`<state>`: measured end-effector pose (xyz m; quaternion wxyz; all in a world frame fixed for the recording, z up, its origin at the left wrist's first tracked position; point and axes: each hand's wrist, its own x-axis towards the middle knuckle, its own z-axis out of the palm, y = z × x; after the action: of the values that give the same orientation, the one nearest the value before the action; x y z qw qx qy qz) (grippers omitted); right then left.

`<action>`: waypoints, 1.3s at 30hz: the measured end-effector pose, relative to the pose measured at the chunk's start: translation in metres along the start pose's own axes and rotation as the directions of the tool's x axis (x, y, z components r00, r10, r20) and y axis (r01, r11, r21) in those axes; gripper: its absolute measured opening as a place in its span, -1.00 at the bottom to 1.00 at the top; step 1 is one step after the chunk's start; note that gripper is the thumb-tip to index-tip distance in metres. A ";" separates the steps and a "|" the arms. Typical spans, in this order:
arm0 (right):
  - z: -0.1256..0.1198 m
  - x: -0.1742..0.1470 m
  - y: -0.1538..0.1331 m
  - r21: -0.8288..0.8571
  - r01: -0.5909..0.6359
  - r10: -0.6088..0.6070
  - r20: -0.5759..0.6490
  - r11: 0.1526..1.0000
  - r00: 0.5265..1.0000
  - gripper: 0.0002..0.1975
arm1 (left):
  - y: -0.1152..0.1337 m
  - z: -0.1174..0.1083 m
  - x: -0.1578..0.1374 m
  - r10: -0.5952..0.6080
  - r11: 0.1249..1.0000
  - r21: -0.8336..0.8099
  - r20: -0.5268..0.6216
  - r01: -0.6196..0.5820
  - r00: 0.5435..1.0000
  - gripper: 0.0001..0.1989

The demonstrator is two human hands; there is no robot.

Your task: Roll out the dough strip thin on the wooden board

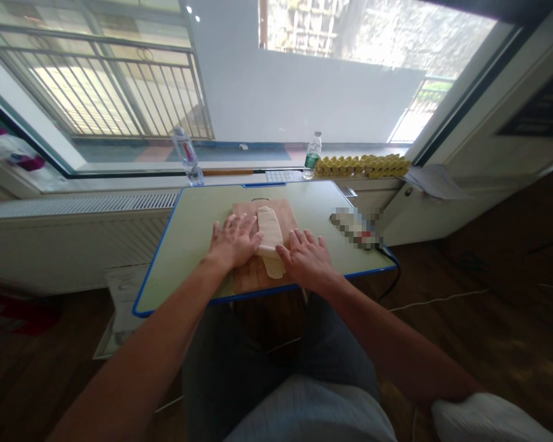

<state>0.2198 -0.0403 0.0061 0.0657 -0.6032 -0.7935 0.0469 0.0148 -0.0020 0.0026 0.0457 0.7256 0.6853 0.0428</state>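
A pale, flat strip of what looks like dough [270, 228] lies lengthwise on a wooden cutting board [246, 279]. Near its front end runs a crosswise fold or thick edge, and a thinner flap sticks out below that toward me. My left hand [234, 240] rests palm down at the left side, fingers spread over the board, its thumb touching the dough at the fold. On the other side, my right hand [306, 255] is also palm down with fingers apart, and its thumb presses the right end of the fold. The undersides of both hands are hidden.
The board sits on a small pale-green table [184, 245] with a blue rim. A blurred-out object [357, 227] with a black cord lies at the right. Along the windowsill stand a clear bottle [187, 156], a green-labelled bottle [312, 156] and yellow trays [362, 166].
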 end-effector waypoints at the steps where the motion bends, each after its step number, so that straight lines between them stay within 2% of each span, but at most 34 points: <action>1: 0.000 -0.002 0.000 0.004 0.009 -0.009 -0.012 1.000 1.000 -0.27 | 0.000 0.000 0.000 0.009 1.000 0.006 -0.003 -0.009 1.000 -0.24; 3: 0.001 -0.001 0.001 0.017 0.012 -0.011 -0.016 1.000 1.000 -0.28 | 0.000 -0.001 0.004 0.018 1.000 0.017 0.000 -0.018 1.000 -0.26; 8: 0.002 0.018 0.012 0.073 -0.038 0.030 0.104 0.997 0.994 -0.28 | 0.005 -0.006 0.027 0.016 1.000 0.015 0.045 -0.017 0.999 -0.24; 12: 0.001 0.022 0.016 0.107 -0.038 0.023 0.136 0.994 0.990 -0.27 | 0.007 -0.007 0.038 0.038 0.999 -0.019 0.046 -0.037 0.998 -0.23; 19: 0.001 -0.010 -0.006 0.054 -0.002 0.000 0.034 0.999 0.999 -0.23 | 0.001 -0.007 0.027 0.116 0.993 -0.006 0.046 -0.116 0.992 -0.25; 26: 0.002 -0.028 -0.018 0.067 0.024 -0.027 0.040 0.997 0.999 -0.19 | -0.006 -0.003 0.019 0.241 0.970 0.032 -0.024 -0.240 0.970 -0.36; 31: 0.005 -0.040 -0.026 0.075 0.056 -0.057 0.018 0.996 0.998 -0.09 | -0.008 -0.002 0.014 0.268 0.963 0.007 -0.054 -0.268 0.962 -0.36; 39: 0.003 -0.062 -0.047 0.130 0.167 -0.172 0.023 0.977 0.985 -0.12 | -0.020 0.004 0.006 0.259 0.965 -0.025 -0.025 -0.260 0.966 -0.33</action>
<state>0.1910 -0.1123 0.0074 0.0944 -0.5270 -0.8384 0.1022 -0.0043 0.0048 -0.0039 0.0424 0.8078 0.5842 0.0661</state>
